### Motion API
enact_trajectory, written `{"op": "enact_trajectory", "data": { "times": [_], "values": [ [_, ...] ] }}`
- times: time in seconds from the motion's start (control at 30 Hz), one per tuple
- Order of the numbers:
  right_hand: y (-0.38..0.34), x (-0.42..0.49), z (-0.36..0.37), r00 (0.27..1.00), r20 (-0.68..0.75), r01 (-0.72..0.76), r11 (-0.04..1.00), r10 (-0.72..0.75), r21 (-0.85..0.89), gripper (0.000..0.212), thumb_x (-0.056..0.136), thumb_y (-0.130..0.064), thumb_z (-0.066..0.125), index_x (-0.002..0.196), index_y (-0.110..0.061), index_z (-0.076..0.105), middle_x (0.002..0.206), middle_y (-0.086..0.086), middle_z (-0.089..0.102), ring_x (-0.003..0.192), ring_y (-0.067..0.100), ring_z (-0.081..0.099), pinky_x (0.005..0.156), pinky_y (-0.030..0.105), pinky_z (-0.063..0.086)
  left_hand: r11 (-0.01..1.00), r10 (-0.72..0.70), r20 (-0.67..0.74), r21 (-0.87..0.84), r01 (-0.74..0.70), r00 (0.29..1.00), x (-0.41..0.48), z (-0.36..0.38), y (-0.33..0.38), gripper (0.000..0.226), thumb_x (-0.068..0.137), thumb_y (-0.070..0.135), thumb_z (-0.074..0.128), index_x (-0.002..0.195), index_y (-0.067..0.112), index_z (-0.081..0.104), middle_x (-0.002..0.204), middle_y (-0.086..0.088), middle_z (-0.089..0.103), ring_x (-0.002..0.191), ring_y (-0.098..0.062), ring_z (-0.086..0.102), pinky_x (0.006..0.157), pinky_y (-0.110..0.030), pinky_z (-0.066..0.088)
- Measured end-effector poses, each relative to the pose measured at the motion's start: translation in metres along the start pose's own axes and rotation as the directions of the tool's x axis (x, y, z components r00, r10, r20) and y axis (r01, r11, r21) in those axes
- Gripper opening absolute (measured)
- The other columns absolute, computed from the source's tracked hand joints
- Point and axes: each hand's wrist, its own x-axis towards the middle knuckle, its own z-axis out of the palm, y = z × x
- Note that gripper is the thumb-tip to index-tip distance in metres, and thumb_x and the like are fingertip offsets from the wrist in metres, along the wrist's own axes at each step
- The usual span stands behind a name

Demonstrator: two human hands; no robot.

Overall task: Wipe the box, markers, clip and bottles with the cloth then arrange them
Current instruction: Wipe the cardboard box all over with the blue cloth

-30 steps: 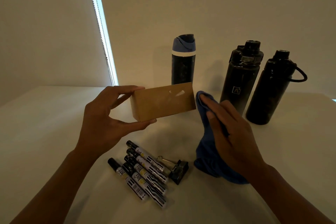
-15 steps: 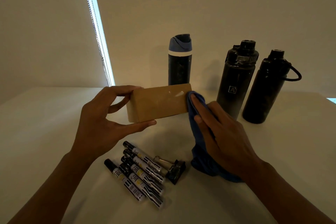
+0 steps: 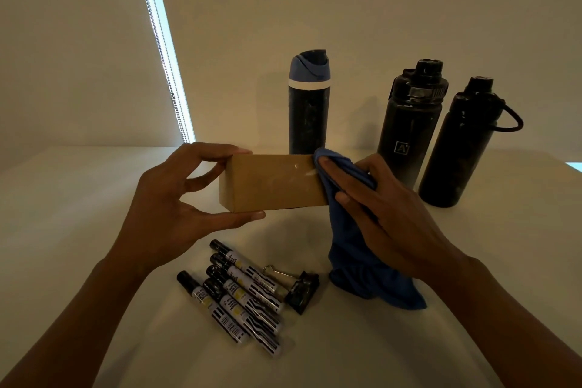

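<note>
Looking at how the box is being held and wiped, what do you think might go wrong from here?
The left hand only pinches one end of the brown cardboard box, so the right hand pressing the blue cloth on the far end might twist it loose. The cloth's hanging tail could also drag the black binder clip nearby.

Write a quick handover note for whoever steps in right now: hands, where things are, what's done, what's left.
Left hand holds the cardboard box up by its left end.
Right hand presses the blue cloth against the box's right end.
Markers and binder clip lie on the table; three bottles stand behind.
Box wipe underway; what's already wiped can't be told. Arranging remains.
</note>
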Motion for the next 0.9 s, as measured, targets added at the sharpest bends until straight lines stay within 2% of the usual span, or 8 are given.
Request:
{"op": "enact_trajectory", "data": {
  "times": [0.13, 0.23, 0.33, 0.43, 0.5, 0.63, 0.8, 0.9],
  "values": [
    [0.007, -0.005, 0.001, 0.988, 0.089, 0.138, 0.986, -0.13, -0.09, 0.042, 0.102, -0.028, 0.049, 0.144, -0.029, 0.047, 0.124, -0.002, 0.044, 0.093, -0.003, 0.041, 0.078, 0.005, 0.038, 1.0, 0.001, -0.01, 0.009, -0.001, 1.0, 0.0, -0.002, -0.003, 0.085, 0.058, 0.028, 0.1, 0.132, 0.012, 0.062, 0.131, 0.001, 0.067, 0.127, -0.026, 0.063, 0.101, -0.038, 0.058],
    [0.005, -0.005, 0.0, 0.984, 0.133, 0.129, 0.989, -0.118, -0.078, 0.041, 0.103, -0.028, 0.046, 0.143, -0.036, 0.046, 0.119, -0.006, 0.047, 0.091, -0.004, 0.04, 0.078, 0.007, 0.04, 1.0, -0.025, -0.017, -0.004, 0.025, 1.0, 0.0, -0.002, -0.004, 0.084, 0.059, 0.029, 0.099, 0.132, 0.013, 0.062, 0.13, 0.003, 0.067, 0.127, -0.024, 0.062, 0.102, -0.033, 0.057],
    [0.005, -0.005, -0.003, 0.979, 0.157, 0.157, 0.976, -0.133, -0.153, 0.046, 0.103, -0.038, 0.037, 0.149, -0.036, 0.041, 0.119, -0.004, 0.044, 0.089, -0.003, 0.035, 0.071, 0.003, 0.032, 0.997, -0.065, -0.026, -0.04, 0.064, 0.998, 0.0, -0.002, -0.004, 0.082, 0.059, 0.031, 0.098, 0.132, 0.016, 0.062, 0.129, 0.006, 0.067, 0.126, -0.022, 0.062, 0.102, -0.028, 0.056],
    [0.006, -0.007, -0.005, 0.974, 0.173, 0.18, 0.966, -0.148, -0.187, 0.048, 0.103, -0.035, 0.039, 0.151, -0.036, 0.039, 0.119, -0.002, 0.044, 0.087, 0.001, 0.038, 0.068, 0.009, 0.037, 0.994, -0.084, -0.029, -0.067, 0.082, 0.996, 0.0, -0.003, -0.004, 0.081, 0.061, 0.033, 0.095, 0.133, 0.017, 0.061, 0.13, 0.007, 0.066, 0.127, -0.021, 0.061, 0.102, -0.027, 0.055],
    [0.007, -0.008, -0.006, 0.974, 0.164, 0.188, 0.965, -0.159, -0.184, 0.051, 0.101, -0.032, 0.044, 0.151, -0.038, 0.037, 0.118, -0.001, 0.046, 0.086, 0.003, 0.042, 0.068, 0.012, 0.041, 0.991, -0.1, -0.019, -0.087, 0.098, 0.995, 0.0, -0.004, -0.005, 0.08, 0.061, 0.033, 0.094, 0.133, 0.018, 0.061, 0.13, 0.008, 0.066, 0.128, -0.02, 0.061, 0.102, -0.027, 0.055],
    [0.012, -0.006, -0.013, 0.986, 0.102, 0.149, 0.977, -0.134, -0.155, 0.049, 0.103, -0.034, 0.037, 0.151, -0.043, 0.031, 0.121, -0.003, 0.041, 0.088, 0.001, 0.042, 0.068, 0.007, 0.04, 0.985, -0.127, 0.019, -0.115, 0.128, 0.992, 0.001, -0.003, -0.002, 0.081, 0.058, 0.034, 0.095, 0.132, 0.022, 0.062, 0.128, 0.009, 0.067, 0.127, -0.018, 0.062, 0.102, -0.027, 0.055],
    [0.01, -0.005, -0.015, 0.998, 0.034, 0.047, 0.993, -0.043, -0.108, 0.048, 0.107, -0.042, 0.029, 0.154, -0.033, 0.032, 0.118, -0.014, 0.031, 0.087, -0.001, 0.043, 0.067, 0.009, 0.041, 0.983, -0.115, 0.071, -0.136, 0.124, 0.991, 0.0, -0.001, -0.001, 0.083, 0.058, 0.033, 0.096, 0.132, 0.021, 0.062, 0.128, 0.008, 0.068, 0.128, -0.021, 0.062, 0.104, -0.034, 0.055],
    [0.003, -0.004, -0.01, 0.997, 0.052, 0.065, 0.997, -0.063, -0.042, 0.044, 0.107, -0.037, 0.035, 0.151, -0.031, 0.038, 0.119, -0.011, 0.035, 0.093, -0.001, 0.047, 0.073, 0.013, 0.045, 0.984, -0.107, 0.048, -0.141, 0.113, 0.993, 0.0, 0.0, 0.0, 0.081, 0.058, 0.03, 0.096, 0.131, 0.021, 0.062, 0.128, 0.008, 0.068, 0.128, -0.02, 0.062, 0.104, -0.029, 0.054]
  ]
}}
